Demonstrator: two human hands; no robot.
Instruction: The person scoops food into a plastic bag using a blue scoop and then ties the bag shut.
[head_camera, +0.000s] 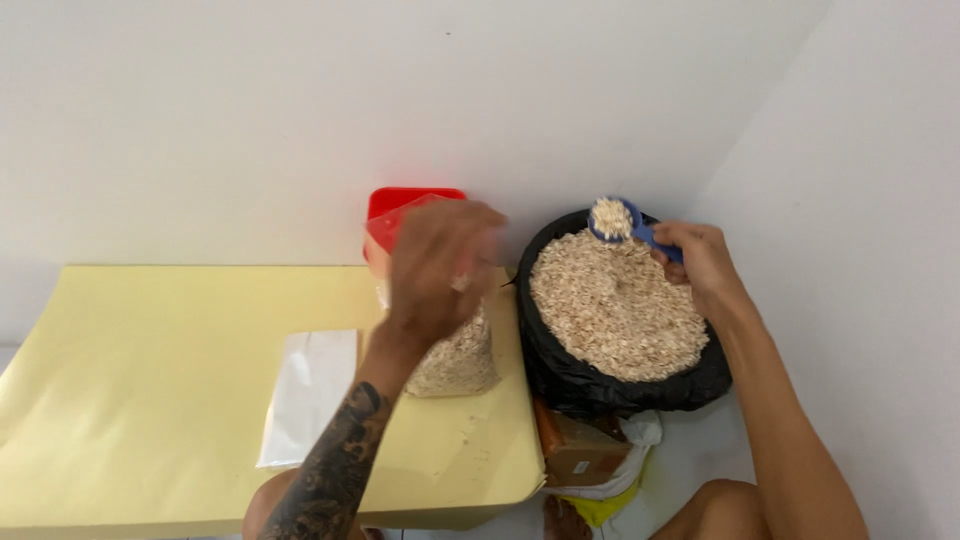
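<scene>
On the yellow counter (150, 400), the left hand (440, 265), blurred, grips the top of a clear bag of oats (455, 360), hiding part of the red container (405, 205) behind. The right hand (700, 255) is closed around a blue scoop (625, 222) heaped with oats above the black sack of oats (615, 310); white bags (308, 395) lie nearby.

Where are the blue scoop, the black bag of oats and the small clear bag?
Blue scoop (617, 221): head view, on its bowl, heaped with oats.
Black bag of oats (560, 370): head view, on its black plastic side.
Small clear bag (460, 362): head view, on its oat-filled lower part.
</scene>
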